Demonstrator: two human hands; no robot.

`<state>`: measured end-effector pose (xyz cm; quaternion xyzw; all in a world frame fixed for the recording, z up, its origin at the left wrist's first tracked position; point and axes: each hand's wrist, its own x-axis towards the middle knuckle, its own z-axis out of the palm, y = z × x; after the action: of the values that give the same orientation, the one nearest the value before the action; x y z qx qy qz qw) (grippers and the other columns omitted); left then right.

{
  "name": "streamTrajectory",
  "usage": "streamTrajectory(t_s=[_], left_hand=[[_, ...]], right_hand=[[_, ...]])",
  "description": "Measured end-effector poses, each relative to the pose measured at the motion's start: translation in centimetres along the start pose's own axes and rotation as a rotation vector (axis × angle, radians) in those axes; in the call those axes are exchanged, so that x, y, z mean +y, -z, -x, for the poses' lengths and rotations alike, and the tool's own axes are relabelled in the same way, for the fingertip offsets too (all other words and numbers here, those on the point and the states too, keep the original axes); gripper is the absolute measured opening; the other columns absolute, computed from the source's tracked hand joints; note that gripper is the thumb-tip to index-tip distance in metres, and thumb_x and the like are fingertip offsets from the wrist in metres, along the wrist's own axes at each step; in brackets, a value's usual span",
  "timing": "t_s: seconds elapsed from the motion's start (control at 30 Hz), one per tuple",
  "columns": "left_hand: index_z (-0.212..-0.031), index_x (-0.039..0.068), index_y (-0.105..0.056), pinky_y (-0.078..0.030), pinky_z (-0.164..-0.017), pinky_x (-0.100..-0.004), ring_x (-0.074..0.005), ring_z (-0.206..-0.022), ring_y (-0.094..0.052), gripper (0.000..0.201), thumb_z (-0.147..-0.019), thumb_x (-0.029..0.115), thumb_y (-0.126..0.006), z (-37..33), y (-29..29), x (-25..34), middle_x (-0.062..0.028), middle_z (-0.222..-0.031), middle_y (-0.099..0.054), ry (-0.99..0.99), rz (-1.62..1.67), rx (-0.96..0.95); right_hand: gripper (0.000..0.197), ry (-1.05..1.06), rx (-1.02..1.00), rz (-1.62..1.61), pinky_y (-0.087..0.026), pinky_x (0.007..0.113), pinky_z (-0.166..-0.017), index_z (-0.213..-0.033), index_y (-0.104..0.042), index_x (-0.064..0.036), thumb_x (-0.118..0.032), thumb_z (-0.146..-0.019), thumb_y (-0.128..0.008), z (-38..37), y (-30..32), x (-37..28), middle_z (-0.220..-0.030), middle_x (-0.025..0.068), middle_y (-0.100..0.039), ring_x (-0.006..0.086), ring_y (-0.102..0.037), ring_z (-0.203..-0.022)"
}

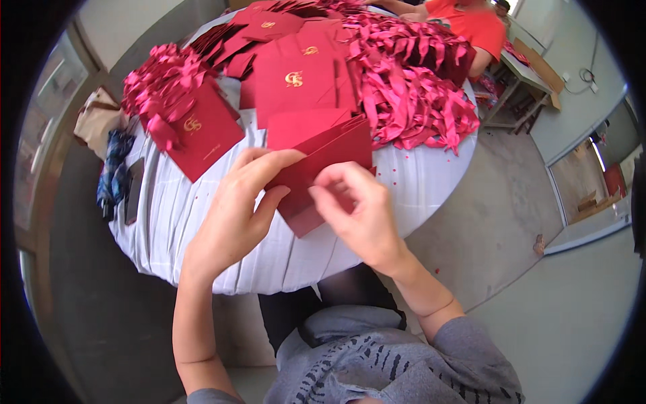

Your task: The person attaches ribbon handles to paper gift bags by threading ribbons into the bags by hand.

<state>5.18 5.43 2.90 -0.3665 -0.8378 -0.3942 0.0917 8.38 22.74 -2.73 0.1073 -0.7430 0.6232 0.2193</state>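
A dark red paper gift bag (343, 147) stands tilted at the near side of the table, its folded top edge toward me. My left hand (235, 198) has its thumb and fingers around the bag's left edge and holds it. Against the bag's front face, my right hand (360, 212) is curled, with thumb and index finger brought together in a pinch. Whatever may lie between those fingertips is too small to make out. Just beyond are stacked flat red bags (286, 84) with gold emblems.
Pink-red ribbon handles (417, 101) heap up at the right of the round table with its white cloth (431, 175). Bags with ribbons (195, 128) lie at left, near a folded umbrella (114, 168) and a beige bag (97, 121). Across the table sits a person in an orange-red shirt (481, 30).
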Motion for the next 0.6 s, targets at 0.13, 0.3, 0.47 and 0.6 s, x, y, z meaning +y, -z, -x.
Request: streamTrajectory(t_s=[0.13,0.3,0.47,0.6], left_hand=[[-0.118,0.006,-0.062,-0.048,-0.082,-0.033,-0.0258,-0.091,-0.057,0.046,-0.075,-0.011,-0.06,0.6,1.2,-0.6,-0.0124,-0.104,-0.064,-0.009,-0.101,0.012],[-0.116,0.0,-0.057,-0.052,-0.082,-0.0294,-0.016,-0.096,-0.061,0.043,-0.076,-0.014,-0.06,0.5,1.2,-2.2,-0.0083,-0.112,-0.062,0.15,0.274,-0.003],[-0.111,-0.002,-0.056,-0.052,-0.084,-0.0288,-0.0134,-0.101,-0.06,0.03,-0.082,-0.012,-0.058,0.7,1.3,-3.5,-0.0069,-0.111,-0.061,0.176,0.397,-0.077],[-0.112,-0.002,-0.057,-0.053,-0.079,-0.0264,-0.0128,-0.103,-0.06,0.029,-0.084,-0.01,-0.06,0.6,1.3,-3.7,-0.0052,-0.11,-0.06,0.283,0.492,-0.111]], right_hand=[[0.01,-0.087,-0.036,-0.131,-0.05,0.024,-0.067,-0.092,-0.059,0.0011,0.001,-0.085,-0.065,0.1,0.0,-1.2,-0.08,0.0051,-0.064,0.0092,-0.061,-0.072],[0.011,-0.038,0.01,-0.086,-0.05,0.023,-0.068,-0.09,-0.061,0.0009,0.004,-0.082,-0.068,-0.1,-1.4,-1.0,-0.082,0.005,-0.065,0.0088,-0.061,-0.073],[0.012,0.11,0.051,0.058,-0.048,0.024,-0.064,-0.086,-0.061,0.0006,0.004,-0.078,-0.069,-0.5,-2.3,-0.2,-0.078,0.0056,-0.064,0.0099,-0.059,-0.069],[0.012,0.12,0.062,0.08,-0.047,0.024,-0.062,-0.084,-0.06,0.0001,0.004,-0.078,-0.07,-0.7,-2.4,0.3,-0.075,0.005,-0.062,0.0096,-0.057,-0.066]])
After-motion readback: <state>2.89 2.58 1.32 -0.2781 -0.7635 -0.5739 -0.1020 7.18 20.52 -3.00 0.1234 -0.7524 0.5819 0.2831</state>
